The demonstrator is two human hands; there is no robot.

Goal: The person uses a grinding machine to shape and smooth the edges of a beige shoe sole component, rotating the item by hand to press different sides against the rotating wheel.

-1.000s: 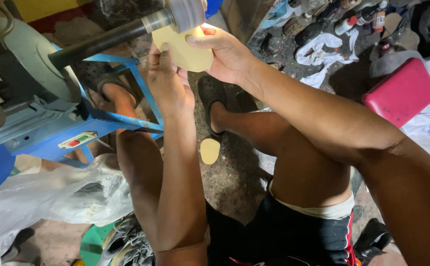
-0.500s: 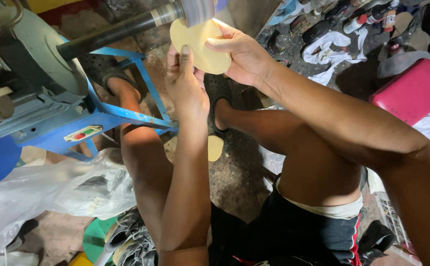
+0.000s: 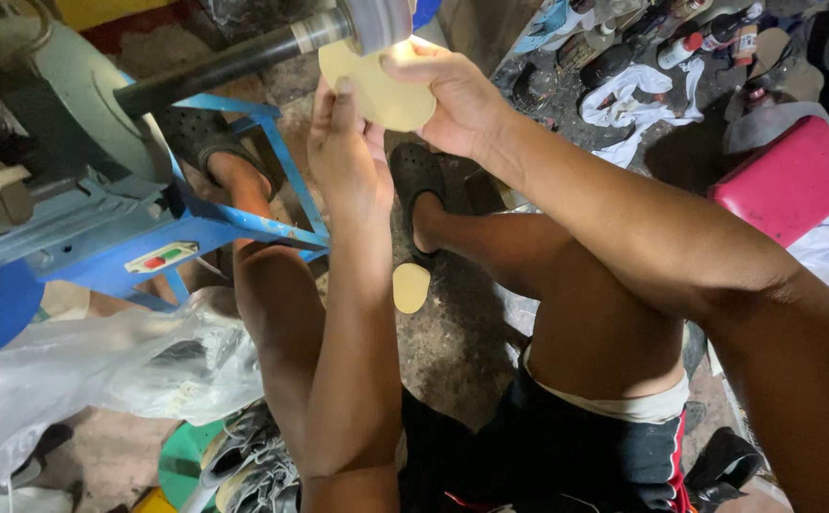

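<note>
Pale sole piece [image 3: 381, 90] lower, gritty floor [image 3: 452, 351]

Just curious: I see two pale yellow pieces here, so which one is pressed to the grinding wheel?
The larger piece, held up by both hands against the wheel. The smaller piece lies untouched on the floor between the person's legs.

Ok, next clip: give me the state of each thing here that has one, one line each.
Yellow sole piece: held up in both hands, top edge against the grinding wheel.
Grinding wheel: on the dark shaft; spin cannot be told.
Left hand: gripping the piece.
Right hand: gripping the piece.
Small yellow piece: lying on the floor.
</note>
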